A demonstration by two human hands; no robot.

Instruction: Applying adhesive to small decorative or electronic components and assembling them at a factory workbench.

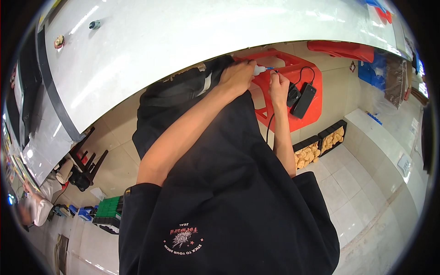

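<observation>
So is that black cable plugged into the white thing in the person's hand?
Cannot tell. The left hand grips the white piece, the right hand pinches the black cable beside it, and fingers hide the join.

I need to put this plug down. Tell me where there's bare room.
Bare: the white table, wide open beyond both hands, and floor tiles right of the two black trays. Crowded: the red stool, taken by black devices and cable.

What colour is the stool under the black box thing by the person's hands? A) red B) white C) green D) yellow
A: the stool beside the right hand is red plastic, with a black box-shaped device and its cable lying on the seat.
</observation>
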